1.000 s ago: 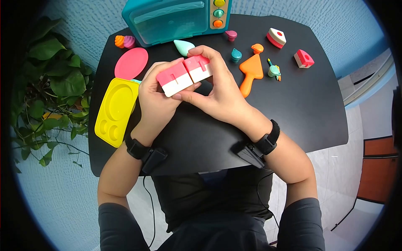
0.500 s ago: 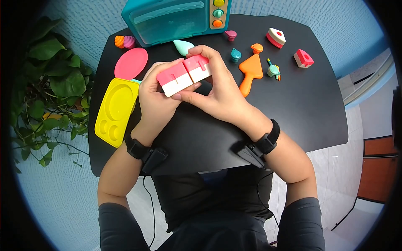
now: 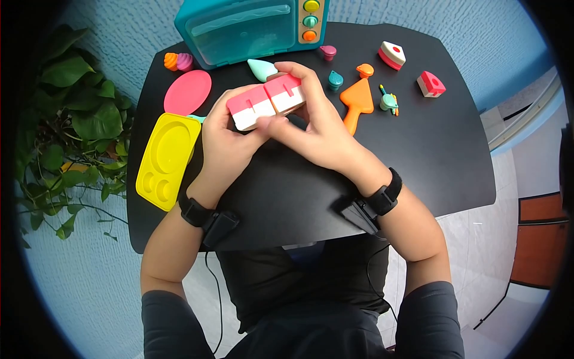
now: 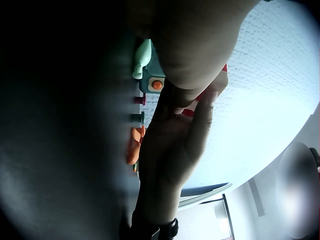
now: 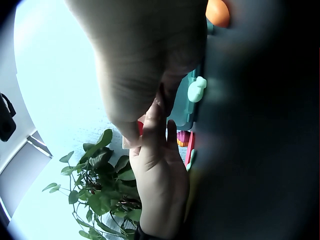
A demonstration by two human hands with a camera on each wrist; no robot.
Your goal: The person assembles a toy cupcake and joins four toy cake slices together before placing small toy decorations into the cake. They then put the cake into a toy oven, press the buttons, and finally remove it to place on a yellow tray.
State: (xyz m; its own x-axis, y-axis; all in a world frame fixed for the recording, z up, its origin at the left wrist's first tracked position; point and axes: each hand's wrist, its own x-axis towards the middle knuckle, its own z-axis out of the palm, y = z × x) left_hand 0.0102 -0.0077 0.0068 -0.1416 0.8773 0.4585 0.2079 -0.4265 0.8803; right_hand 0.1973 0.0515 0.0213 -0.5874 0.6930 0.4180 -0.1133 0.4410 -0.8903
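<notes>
Two toy cake pieces, pink-red on one half and white on the other, are held side by side over the table in the head view. My left hand point(image 3: 230, 143) grips the left piece point(image 3: 250, 107), fingers curled round its far and outer sides. The right piece point(image 3: 284, 93) is gripped by my right hand point(image 3: 320, 131), whose fingers reach over its far edge. Both thumbs meet at the near white side, and a narrow seam runs between the pieces. In both wrist views the hands mostly hide them.
A teal toy oven point(image 3: 239, 33) stands at the back, a mint cone-shaped piece point(image 3: 261, 69) before it. On the left lie a pink plate point(image 3: 188, 92) and yellow tray point(image 3: 156, 179). Rightward are an orange spatula point(image 3: 357, 99), small toppings and two more cake pieces point(image 3: 393, 55).
The cake pieces have tipped and shifted slightly to the right, showing more of their white sides. My thumbs have moved together below the seam. Both hands keep their grip.
</notes>
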